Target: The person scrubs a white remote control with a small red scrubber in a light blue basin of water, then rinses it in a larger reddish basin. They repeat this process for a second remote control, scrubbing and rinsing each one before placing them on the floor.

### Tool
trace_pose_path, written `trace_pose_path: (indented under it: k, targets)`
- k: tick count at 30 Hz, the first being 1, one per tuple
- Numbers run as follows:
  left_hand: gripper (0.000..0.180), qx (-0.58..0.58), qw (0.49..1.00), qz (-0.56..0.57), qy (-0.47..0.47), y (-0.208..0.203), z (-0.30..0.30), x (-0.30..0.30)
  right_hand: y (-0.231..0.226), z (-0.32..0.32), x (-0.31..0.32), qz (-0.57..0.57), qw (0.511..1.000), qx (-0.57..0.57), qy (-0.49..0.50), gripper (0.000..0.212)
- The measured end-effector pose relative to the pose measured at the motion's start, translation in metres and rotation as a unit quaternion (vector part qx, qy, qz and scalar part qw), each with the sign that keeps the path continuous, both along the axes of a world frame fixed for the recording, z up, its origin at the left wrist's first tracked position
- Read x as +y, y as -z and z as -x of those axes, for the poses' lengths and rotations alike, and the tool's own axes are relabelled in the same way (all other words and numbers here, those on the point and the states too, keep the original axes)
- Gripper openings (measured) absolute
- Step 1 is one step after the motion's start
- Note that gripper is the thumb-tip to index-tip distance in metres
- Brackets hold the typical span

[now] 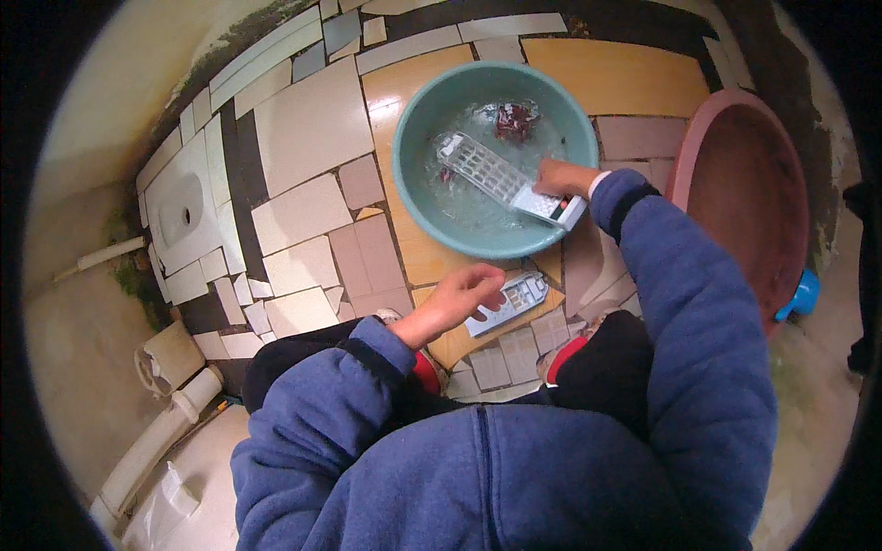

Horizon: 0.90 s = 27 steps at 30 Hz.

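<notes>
Sleeves of a blue jacket [496, 468] rise from six o'clock, above dark trousers and shoes with red parts. Left hand [450, 303], just below the middle of the view, has its fingers loosely bent and released, grasping nothing that shows. Below and beside it, a shorter white piece [525, 292] with small window-like openings lies on the tiled floor [308, 207], at six o'clock from the round teal basin [496, 246]; whether the hand touches it, I cannot tell.

Taking that basin as the dial, the right hand [565, 178] is at about four o'clock, its fingers curled down and grasping the white end of a long gridded piece [487, 168]. This piece slants across the basin, its far end at about ten o'clock in the water, its white end at the rim between four and five. Dark markings and a reddish-orange spot show on that white end, too small to read as lettering. At one o'clock a dark red thing [516, 121] with pale glints sits in the water; I can make out no label on it.

Outside the basin, a large reddish tub [740, 197] stands at three o'clock, with a bright blue object [801, 295] beside it at four. Far off at nine o'clock, a white squat toilet [176, 197] is set among the tiles.
</notes>
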<state>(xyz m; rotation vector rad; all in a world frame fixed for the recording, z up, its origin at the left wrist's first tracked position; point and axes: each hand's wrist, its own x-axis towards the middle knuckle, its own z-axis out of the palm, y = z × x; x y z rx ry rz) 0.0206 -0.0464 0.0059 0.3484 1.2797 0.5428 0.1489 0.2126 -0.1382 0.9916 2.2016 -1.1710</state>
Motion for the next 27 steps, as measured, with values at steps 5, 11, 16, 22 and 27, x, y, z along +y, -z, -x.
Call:
trace_pose_path:
  k: [5,11,16,22,27]
  targets:
    - [0.041,-0.009,1.0,-0.003,0.0,0.0,0.0,-0.002,-0.016,0.001,-0.003,0.086,0.99,-0.065,0.086,0.034]
    - [0.041,-0.011,1.0,0.001,0.003,-0.003,-0.001,-0.001,-0.055,0.006,0.01,-0.058,0.993,-0.048,-0.09,0.031]
    - [0.041,-0.003,1.0,-0.004,0.004,-0.004,0.001,0.002,-0.093,-0.008,0.024,-0.242,0.967,0.032,-0.078,0.022]
    - [0.047,-0.009,1.0,0.004,0.015,-0.004,0.001,0.004,-0.108,-0.015,0.029,-0.233,0.967,0.067,-0.079,0.025]
    - [0.042,0.0,1.0,-0.002,0.006,-0.004,-0.001,0.003,-0.115,-0.016,0.029,-0.23,0.968,0.072,-0.071,0.025]
